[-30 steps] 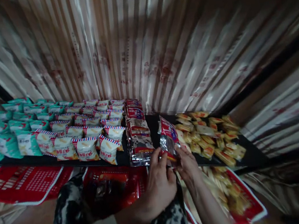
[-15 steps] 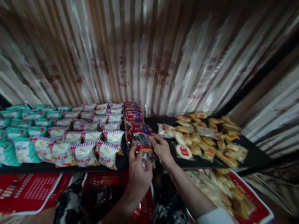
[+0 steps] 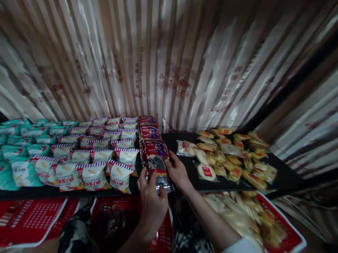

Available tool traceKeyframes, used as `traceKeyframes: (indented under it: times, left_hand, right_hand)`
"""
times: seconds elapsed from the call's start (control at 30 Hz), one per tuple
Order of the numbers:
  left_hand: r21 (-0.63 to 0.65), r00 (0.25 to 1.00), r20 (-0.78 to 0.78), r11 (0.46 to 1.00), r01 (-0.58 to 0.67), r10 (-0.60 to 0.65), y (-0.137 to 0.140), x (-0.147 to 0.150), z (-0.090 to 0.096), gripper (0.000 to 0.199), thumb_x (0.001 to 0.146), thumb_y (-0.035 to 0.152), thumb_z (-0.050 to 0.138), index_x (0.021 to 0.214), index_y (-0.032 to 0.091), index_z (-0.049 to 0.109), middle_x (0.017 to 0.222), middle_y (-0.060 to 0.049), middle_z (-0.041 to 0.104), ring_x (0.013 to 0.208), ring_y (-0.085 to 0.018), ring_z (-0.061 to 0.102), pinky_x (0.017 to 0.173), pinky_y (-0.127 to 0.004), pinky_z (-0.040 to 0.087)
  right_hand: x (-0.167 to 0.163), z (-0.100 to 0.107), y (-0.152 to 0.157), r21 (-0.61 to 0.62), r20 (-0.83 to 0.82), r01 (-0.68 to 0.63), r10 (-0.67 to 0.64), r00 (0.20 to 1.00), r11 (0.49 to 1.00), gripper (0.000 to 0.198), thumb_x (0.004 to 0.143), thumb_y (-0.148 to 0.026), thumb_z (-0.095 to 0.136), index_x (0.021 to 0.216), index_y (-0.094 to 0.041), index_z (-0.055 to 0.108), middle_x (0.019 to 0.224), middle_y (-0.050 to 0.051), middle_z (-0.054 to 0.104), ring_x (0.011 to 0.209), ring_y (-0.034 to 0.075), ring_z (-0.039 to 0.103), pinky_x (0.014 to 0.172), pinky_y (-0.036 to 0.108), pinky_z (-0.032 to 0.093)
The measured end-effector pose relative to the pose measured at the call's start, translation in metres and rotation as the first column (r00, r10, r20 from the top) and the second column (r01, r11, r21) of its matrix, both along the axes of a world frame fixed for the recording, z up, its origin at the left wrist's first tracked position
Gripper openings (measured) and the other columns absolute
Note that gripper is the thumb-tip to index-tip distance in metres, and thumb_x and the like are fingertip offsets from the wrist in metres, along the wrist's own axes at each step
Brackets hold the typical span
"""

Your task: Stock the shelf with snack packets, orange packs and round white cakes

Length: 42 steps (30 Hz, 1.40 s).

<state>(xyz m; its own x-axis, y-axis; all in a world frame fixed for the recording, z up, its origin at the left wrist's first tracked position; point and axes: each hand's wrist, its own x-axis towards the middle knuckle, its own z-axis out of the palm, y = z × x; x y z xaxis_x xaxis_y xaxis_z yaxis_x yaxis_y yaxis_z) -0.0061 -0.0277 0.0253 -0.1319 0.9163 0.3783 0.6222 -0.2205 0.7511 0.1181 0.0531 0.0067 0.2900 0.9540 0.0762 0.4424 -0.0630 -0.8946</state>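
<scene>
At the front of a row of dark red snack packets, a stacked packet (image 3: 156,160) with a purple patch and dark picture lies flat on the black shelf. My left hand (image 3: 153,200) grips its left side and near end, with fingers bent over the edge. Against its right side my right hand (image 3: 177,172) presses with its fingertips, so the packet is held between both hands. More red packets (image 3: 149,131) stand behind it. The undersides of the stack and some fingertips are hidden.
Left of the stack stand rows of white snack bags (image 3: 94,177) and teal bags (image 3: 24,171). Yellow wrapped snacks (image 3: 230,159) are heaped on the right of the black shelf (image 3: 289,168). Red bags (image 3: 25,219) lie below, and a pleated sheet (image 3: 155,50) hangs behind.
The front packet has been laid flatter and lined up on the stack. My left hand has shifted slightly left and down, my right hand slightly left, along the packet's sides.
</scene>
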Motion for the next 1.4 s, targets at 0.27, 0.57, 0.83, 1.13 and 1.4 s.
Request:
traceKeyframes:
  times: [0.27, 0.57, 0.83, 1.13, 1.4]
  left_hand:
    - [-0.070, 1.000, 0.014, 0.997, 0.018, -0.017, -0.002, 0.000, -0.004, 0.048, 0.071, 0.009, 0.048, 0.118, 0.012, 0.057, 0.130, -0.015, 0.046, 0.122, -0.029, 0.042, 0.104, -0.048, 0.036]
    - [-0.100, 0.998, 0.051, 0.995, 0.025, -0.019, -0.002, -0.005, -0.010, 0.047, 0.074, 0.009, 0.045, 0.119, 0.009, 0.056, 0.130, -0.017, 0.046, 0.124, -0.028, 0.042, 0.106, -0.047, 0.036]
    - [-0.056, 0.997, 0.079, 0.998, 0.027, -0.022, 0.000, -0.007, -0.009, 0.047, 0.072, 0.008, 0.046, 0.118, 0.014, 0.056, 0.130, -0.015, 0.047, 0.124, -0.028, 0.042, 0.105, -0.050, 0.036]
    - [-0.084, 0.999, 0.022, 0.996, 0.032, -0.030, -0.002, -0.005, -0.008, 0.052, 0.073, 0.010, 0.046, 0.124, 0.015, 0.053, 0.132, -0.014, 0.044, 0.124, -0.027, 0.041, 0.105, -0.047, 0.036]
    - [-0.075, 0.997, 0.048, 0.995, 0.063, -0.060, -0.013, -0.009, -0.005, 0.053, 0.075, 0.008, 0.044, 0.127, 0.013, 0.050, 0.135, -0.014, 0.041, 0.129, -0.025, 0.037, 0.108, -0.045, 0.032]
  right_hand:
    - [-0.008, 0.012, 0.000, -0.015, -0.029, -0.031, 0.031, 0.999, 0.999, 0.046, 0.080, -0.037, 0.052, 0.123, -0.023, 0.059, 0.113, 0.006, 0.067, 0.103, 0.022, 0.060, 0.095, 0.038, 0.043]
    - [-0.010, 0.014, 0.001, -0.002, -0.006, -0.081, 0.081, 0.997, 0.997, 0.051, 0.079, -0.038, 0.052, 0.126, -0.018, 0.056, 0.117, 0.009, 0.064, 0.107, 0.023, 0.058, 0.097, 0.038, 0.042]
    - [-0.009, 0.013, 0.001, -0.023, -0.040, -0.046, 0.045, 0.998, 0.999, 0.051, 0.077, -0.039, 0.056, 0.125, -0.023, 0.057, 0.111, 0.005, 0.066, 0.104, 0.024, 0.059, 0.095, 0.039, 0.043]
    - [-0.002, 0.006, 0.000, -0.033, -0.153, -0.036, 0.030, 0.988, 0.999, 0.054, 0.074, -0.044, 0.060, 0.124, -0.025, 0.057, 0.111, 0.004, 0.067, 0.104, 0.023, 0.061, 0.092, 0.038, 0.047]
    - [-0.003, 0.007, -0.009, -0.033, -0.145, -0.016, 0.011, 0.989, 0.999, 0.057, 0.075, -0.047, 0.060, 0.126, -0.023, 0.055, 0.118, 0.006, 0.065, 0.108, 0.023, 0.059, 0.097, 0.039, 0.043]
